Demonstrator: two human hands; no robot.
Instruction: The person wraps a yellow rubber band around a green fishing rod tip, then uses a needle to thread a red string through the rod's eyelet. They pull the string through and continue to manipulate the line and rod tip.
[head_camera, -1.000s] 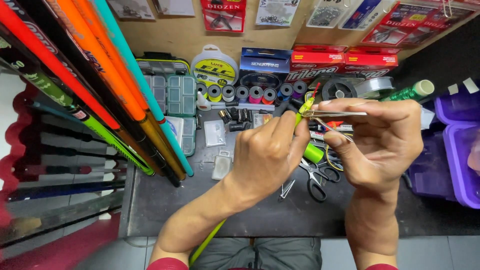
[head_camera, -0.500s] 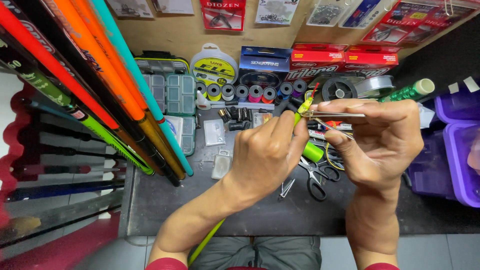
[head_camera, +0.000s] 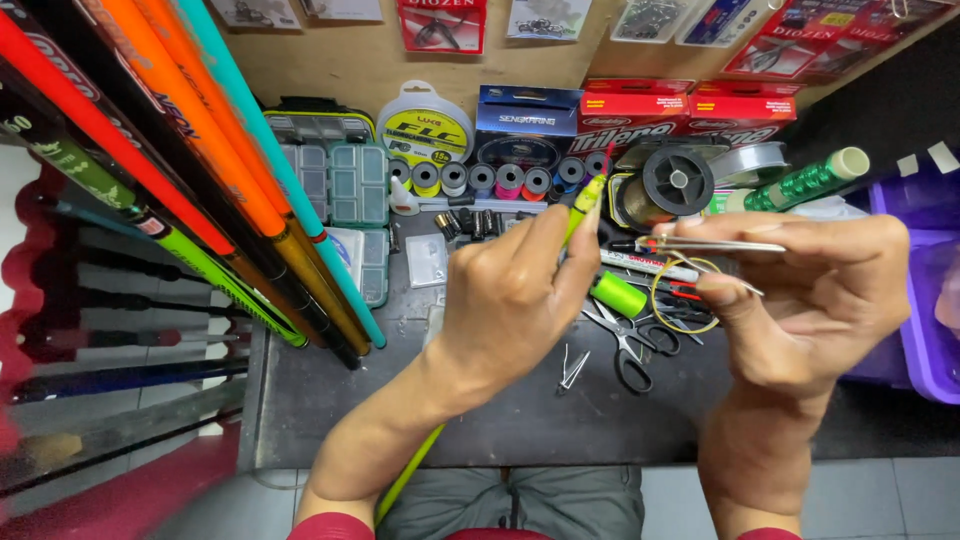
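Head view: looking down on two hands raised above a dark workbench (head_camera: 500, 420)
Left hand (head_camera: 510, 300): closed round a slim yellow-green rod (head_camera: 585, 205), thumb and fingers pinching just below its tip, likely to keep that end steady
Rod: passing under the left palm, reappearing as a green shaft below the wrist toward the lap, tip jutting up past the fingers
Right hand (head_camera: 810, 290): fingers pressed together on thin metal tweezers (head_camera: 715, 243), pointed leftward at the rod tip, close but touching not clear
Below the grip: scissors (head_camera: 625, 345), small clippers (head_camera: 572, 368), a green spool (head_camera: 617, 293), all within reach
Beyond the grip: thread bobbins (head_camera: 495, 180), black line reel (head_camera: 677, 180)
Left of the grip: leaning coloured rods (head_camera: 200, 170), tackle box (head_camera: 345, 185)
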